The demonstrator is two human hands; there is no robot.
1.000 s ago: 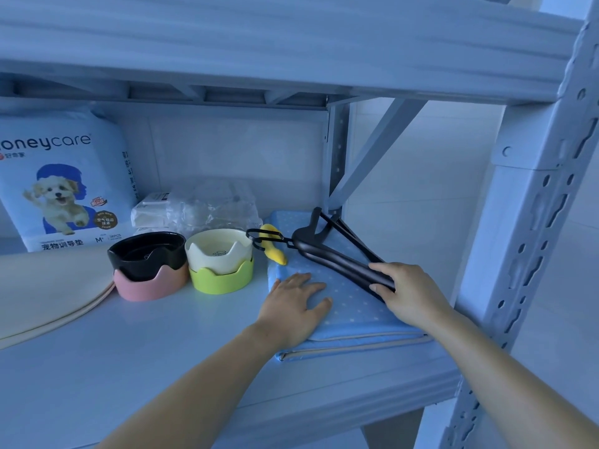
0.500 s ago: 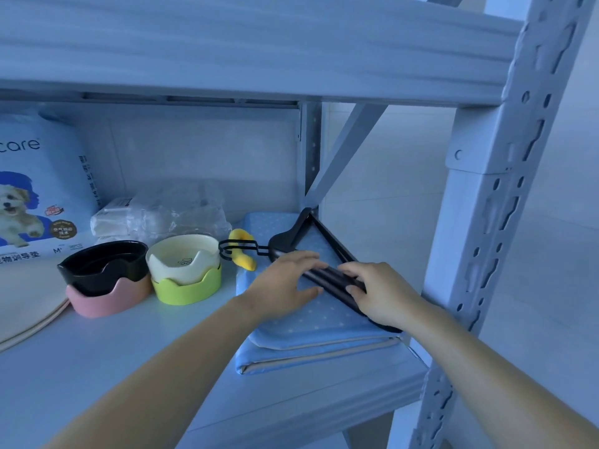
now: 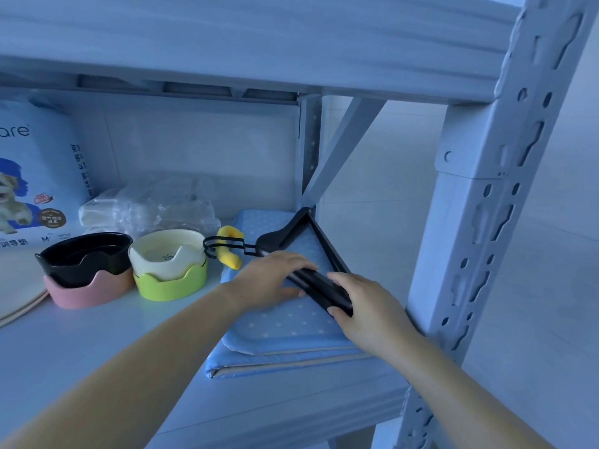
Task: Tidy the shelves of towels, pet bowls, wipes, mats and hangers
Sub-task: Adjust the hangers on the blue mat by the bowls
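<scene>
A stack of black hangers (image 3: 319, 236) lies flat on the folded blue dotted mats (image 3: 282, 325) at the right end of the shelf, hooks pointing left. My left hand (image 3: 272, 281) lies over the hangers' near arm, fingers curled across it and thumb on the mat. My right hand (image 3: 363, 306) grips the same arm's lower end, thumb underneath. A yellow curved piece (image 3: 230, 246) sits by the hooks. Left of it stand a cream bowl in a green bowl (image 3: 170, 264) and a black bowl in a pink bowl (image 3: 86, 270).
Clear-wrapped packs (image 3: 152, 207) lie behind the bowls. A pet pad bag with a dog picture (image 3: 35, 186) stands at the back left, a beige mat (image 3: 16, 293) in front of it. The shelf post (image 3: 492, 222) rises right beside my right hand; the upper shelf (image 3: 259, 43) hangs overhead.
My left hand has gone from flat on the mat onto the hangers' near arm. My right hand stays at the hangers' lower end. The view has shifted right and closer.
</scene>
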